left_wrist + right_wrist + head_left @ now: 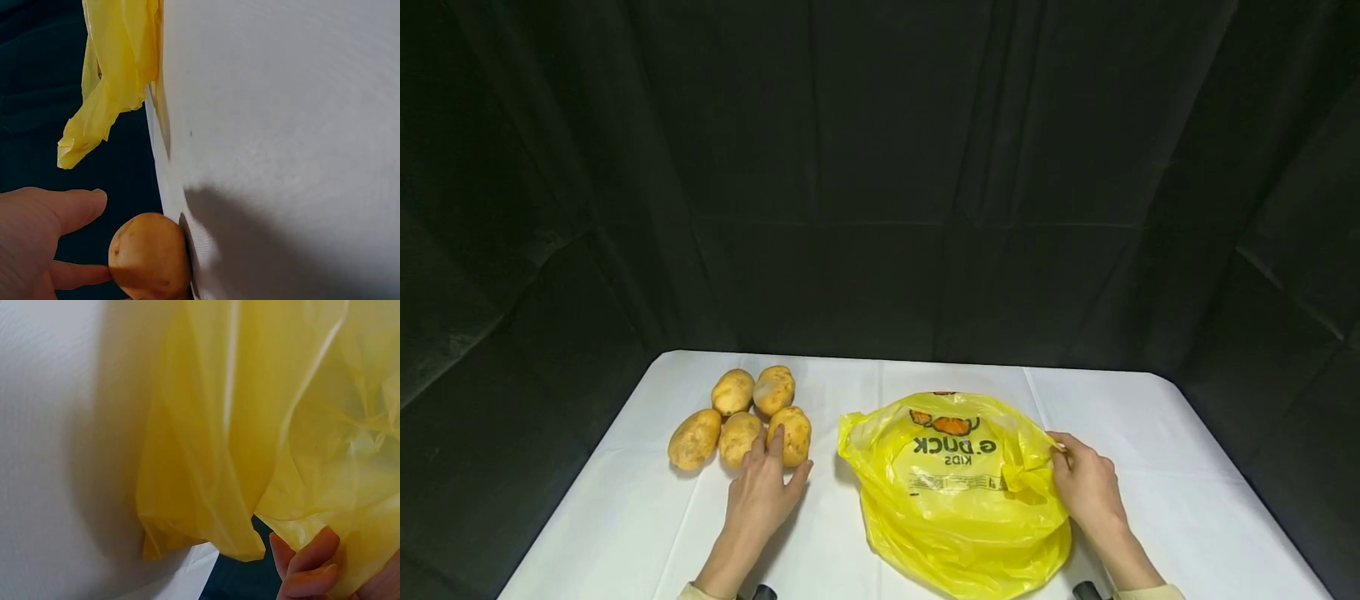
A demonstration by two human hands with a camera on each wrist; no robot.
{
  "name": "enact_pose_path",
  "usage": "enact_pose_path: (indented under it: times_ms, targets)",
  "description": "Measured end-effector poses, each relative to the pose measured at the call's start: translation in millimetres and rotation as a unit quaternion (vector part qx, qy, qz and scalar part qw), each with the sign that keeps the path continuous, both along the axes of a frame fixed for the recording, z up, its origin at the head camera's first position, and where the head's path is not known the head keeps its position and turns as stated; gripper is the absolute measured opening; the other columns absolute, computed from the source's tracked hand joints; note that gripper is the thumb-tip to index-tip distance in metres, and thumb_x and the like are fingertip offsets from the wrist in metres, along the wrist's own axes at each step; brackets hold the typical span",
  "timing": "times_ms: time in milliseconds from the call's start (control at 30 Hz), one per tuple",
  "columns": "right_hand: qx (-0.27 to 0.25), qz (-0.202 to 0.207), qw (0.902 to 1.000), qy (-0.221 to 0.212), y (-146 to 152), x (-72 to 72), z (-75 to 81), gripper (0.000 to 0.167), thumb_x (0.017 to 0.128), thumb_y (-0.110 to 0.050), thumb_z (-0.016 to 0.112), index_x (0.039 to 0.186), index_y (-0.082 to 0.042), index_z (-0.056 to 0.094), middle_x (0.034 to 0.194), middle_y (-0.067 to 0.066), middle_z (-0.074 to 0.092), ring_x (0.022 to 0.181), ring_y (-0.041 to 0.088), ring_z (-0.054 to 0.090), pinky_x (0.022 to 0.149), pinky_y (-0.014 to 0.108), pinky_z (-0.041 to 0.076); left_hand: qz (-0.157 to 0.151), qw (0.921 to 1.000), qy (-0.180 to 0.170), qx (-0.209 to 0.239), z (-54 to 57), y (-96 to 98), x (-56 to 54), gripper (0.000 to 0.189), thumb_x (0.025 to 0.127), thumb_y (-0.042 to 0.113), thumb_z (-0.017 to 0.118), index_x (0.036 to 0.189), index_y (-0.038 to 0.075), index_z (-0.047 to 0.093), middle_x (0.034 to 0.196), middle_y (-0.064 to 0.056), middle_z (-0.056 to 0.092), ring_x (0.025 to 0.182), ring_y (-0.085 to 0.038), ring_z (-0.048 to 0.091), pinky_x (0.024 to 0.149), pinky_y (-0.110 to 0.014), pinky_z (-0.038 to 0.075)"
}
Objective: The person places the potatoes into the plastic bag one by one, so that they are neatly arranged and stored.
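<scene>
My left hand (pixel 762 493) reaches over the front of a group of potatoes, thumb spread from the fingers. Its fingertips overlap the front right potato (pixel 793 435), and the left wrist view shows a finger right at a potato (pixel 150 256). Beside that one is the front middle potato (pixel 740 442). My right hand (pixel 1088 483) pinches the right edge of a yellow plastic bag (pixel 955 517) with a printed duck logo. The bag's mouth stands partly spread, and in the right wrist view the fingers (pixel 310 565) are curled at the gathered plastic.
More potatoes lie to the left (pixel 694 439) and behind, a back left potato (pixel 732 392) and a back right potato (pixel 773 390). All rest on a white-covered table (pixel 647 508). Black cloth (pixel 880 183) hangs behind and along both sides.
</scene>
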State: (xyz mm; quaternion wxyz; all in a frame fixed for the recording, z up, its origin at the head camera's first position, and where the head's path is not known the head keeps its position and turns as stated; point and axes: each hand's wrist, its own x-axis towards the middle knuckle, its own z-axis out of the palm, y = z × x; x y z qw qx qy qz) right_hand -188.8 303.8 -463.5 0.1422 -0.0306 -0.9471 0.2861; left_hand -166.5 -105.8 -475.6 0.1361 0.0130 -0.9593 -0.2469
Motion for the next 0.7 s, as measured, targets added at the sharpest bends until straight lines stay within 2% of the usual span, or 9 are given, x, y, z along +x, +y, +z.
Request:
enact_pose_path:
  times_ms: [100, 200, 300, 400, 567, 700]
  targets:
    - [-0.002, -0.003, 0.9999, -0.011, 0, 0.3, -0.1, 0.028, 0.095, -0.001, 0.054, 0.12, 0.005, 0.063, 0.093, 0.024, 0.069, 0.067, 0.024, 0.059, 0.059, 0.039, 0.048, -0.004, 0.9999, 0.009, -0.006, -0.5, -0.3, -0.6, 0.062, 0.088, 0.031, 0.073, 0.135, -0.004, 0.053, 0.134, -0.033, 0.047, 0.11, -0.046, 0.054, 0.068, -0.056, 0.053]
    - [-0.003, -0.006, 0.9999, -0.015, -1, 0.2, -0.5, 0.028, 0.095, 0.0, 0.054, 0.12, 0.005, 0.063, 0.093, 0.024, 0.069, 0.065, 0.023, 0.057, 0.058, 0.037, 0.047, -0.006, 0.9993, 0.035, -0.01, -1.5, -0.8, -2.4, 0.054, 0.086, 0.028, 0.075, 0.128, -0.002, 0.058, 0.124, -0.029, 0.052, 0.106, -0.043, 0.055, 0.065, -0.053, 0.053]
    - [-0.001, -0.008, 0.9998, -0.015, -1, -0.2, -1.4, 0.028, 0.094, 0.0, 0.055, 0.121, 0.005, 0.063, 0.093, 0.024, 0.069, 0.064, 0.022, 0.056, 0.057, 0.036, 0.046, -0.011, 0.9979, 0.064, -0.005, -3.5, -0.7, -4.8, 0.047, 0.085, 0.023, 0.077, 0.123, -0.001, 0.061, 0.116, -0.025, 0.053, 0.103, -0.041, 0.054, 0.068, -0.051, 0.052]
    - [0.002, -0.007, 0.9999, -0.013, 0, -0.5, -2.4, 0.028, 0.094, 0.001, 0.055, 0.12, 0.005, 0.063, 0.093, 0.024, 0.069, 0.064, 0.022, 0.056, 0.057, 0.036, 0.046, -0.017, 0.9968, 0.078, 0.009, -6.7, 0.0, -7.7, 0.043, 0.085, 0.019, 0.077, 0.12, 0.0, 0.062, 0.116, -0.025, 0.054, 0.104, -0.04, 0.053, 0.073, -0.05, 0.052]
    - [0.006, -0.007, 0.9998, -0.015, 0, -1.4, -2.4, 0.028, 0.094, 0.001, 0.055, 0.121, 0.005, 0.063, 0.091, 0.023, 0.068, 0.063, 0.022, 0.054, 0.056, 0.036, 0.045, -0.033, 0.9952, 0.086, 0.034, -10.5, 2.0, -12.8, 0.036, 0.088, 0.015, 0.074, 0.116, 0.001, 0.058, 0.125, -0.032, 0.052, 0.11, -0.047, 0.053, 0.079, -0.056, 0.05]
    - [0.007, -0.009, 0.9997, -0.021, 0, -1.6, -2.2, 0.029, 0.094, 0.0, 0.055, 0.122, 0.005, 0.062, 0.09, 0.022, 0.068, 0.062, 0.022, 0.053, 0.056, 0.035, 0.045, -0.036, 0.9948, 0.076, 0.058, -10.7, 2.7, -16.9, 0.026, 0.091, 0.01, 0.07, 0.112, 0.003, 0.056, 0.122, -0.029, 0.053, 0.105, -0.048, 0.057, 0.079, -0.055, 0.051]
